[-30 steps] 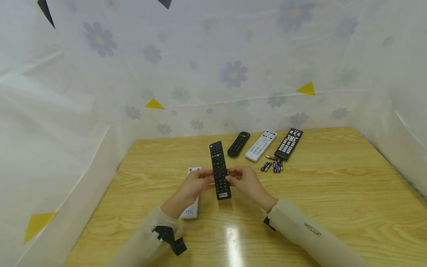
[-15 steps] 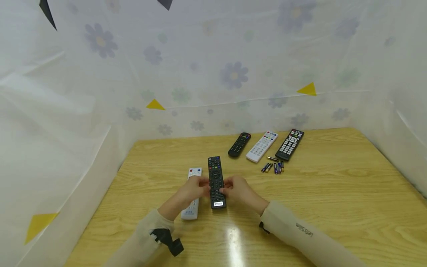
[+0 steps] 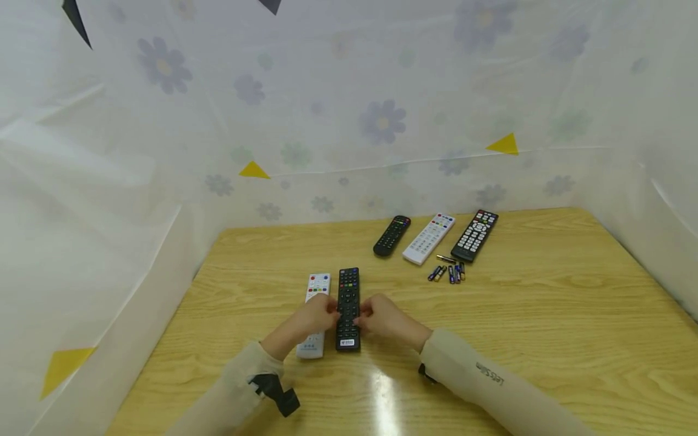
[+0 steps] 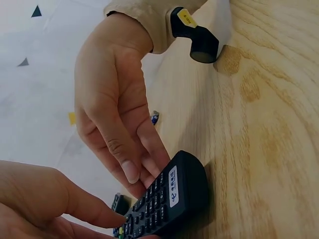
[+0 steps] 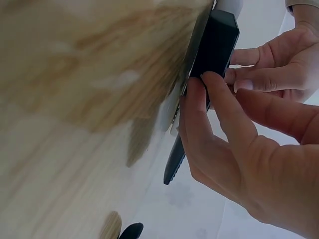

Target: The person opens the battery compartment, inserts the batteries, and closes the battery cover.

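Note:
A long black remote control point(image 3: 348, 297) lies flat, on or just above the wooden table, its buttons up and its white label towards me. At its left edge my left hand point(image 3: 317, 313) holds it, thumb and fingertips at the side. My right hand point(image 3: 384, 316) grips the opposite edge, with the thumb over the rim. In the left wrist view the labelled end of the black remote point(image 4: 187, 186) shows clearly. A white remote control point(image 3: 311, 348) lies just left of the black one, partly hidden under my left hand.
Farther back on the table point(image 3: 545, 303) lie a small black remote point(image 3: 392, 236), another white remote point(image 3: 429, 239) and a black remote with white buttons point(image 3: 475, 236). Several loose batteries point(image 3: 451, 274) sit in front of them. Sheeting point(image 3: 327, 121) walls the back and sides.
The black remote has come down and slightly left, from tilted up in both hands to flat beside the white remote. Both hands have moved with it, keeping hold of its sides.

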Demonstrator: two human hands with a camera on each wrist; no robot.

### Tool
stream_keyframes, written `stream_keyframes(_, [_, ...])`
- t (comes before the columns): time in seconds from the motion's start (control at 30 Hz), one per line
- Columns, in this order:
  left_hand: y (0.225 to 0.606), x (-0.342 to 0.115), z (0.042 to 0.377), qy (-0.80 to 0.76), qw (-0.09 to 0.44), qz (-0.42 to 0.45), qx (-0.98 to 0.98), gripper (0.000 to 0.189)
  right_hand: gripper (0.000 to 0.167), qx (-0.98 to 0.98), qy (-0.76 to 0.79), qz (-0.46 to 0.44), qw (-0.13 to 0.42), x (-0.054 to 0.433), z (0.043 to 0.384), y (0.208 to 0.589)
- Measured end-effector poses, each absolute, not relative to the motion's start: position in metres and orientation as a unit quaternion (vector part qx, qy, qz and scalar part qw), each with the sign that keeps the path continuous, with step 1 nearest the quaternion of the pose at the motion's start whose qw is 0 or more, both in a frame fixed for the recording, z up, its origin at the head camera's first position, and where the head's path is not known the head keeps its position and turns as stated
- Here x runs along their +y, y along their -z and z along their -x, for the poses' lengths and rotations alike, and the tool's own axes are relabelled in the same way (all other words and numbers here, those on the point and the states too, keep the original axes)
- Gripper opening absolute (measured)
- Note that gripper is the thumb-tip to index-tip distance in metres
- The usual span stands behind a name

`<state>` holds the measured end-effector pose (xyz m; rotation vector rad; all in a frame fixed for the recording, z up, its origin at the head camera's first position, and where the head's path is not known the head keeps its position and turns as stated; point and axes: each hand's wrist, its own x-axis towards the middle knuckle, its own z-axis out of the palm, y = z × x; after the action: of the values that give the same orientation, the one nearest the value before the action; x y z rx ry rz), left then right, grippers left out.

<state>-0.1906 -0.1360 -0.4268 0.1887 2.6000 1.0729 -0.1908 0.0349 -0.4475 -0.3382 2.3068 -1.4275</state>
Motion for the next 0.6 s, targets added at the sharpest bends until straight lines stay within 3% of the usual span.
stream_keyframes(0.4, [0.4271, -0.1342, 0.1932, -0.297, 0.168, -0.091, 0.936, 0.028, 0.018, 0.843, 0.476, 0.11, 0.226, 0.028, 0.1875, 0.4431])
stream_keyframes(0.6, [0.4224, -0.1336, 0.191, -0.264, 0.166, -0.114, 0.943, 0.012, 0.011, 0.832, 0.488, 0.109, 0.239, 0.026, 0.1877, 0.4427])
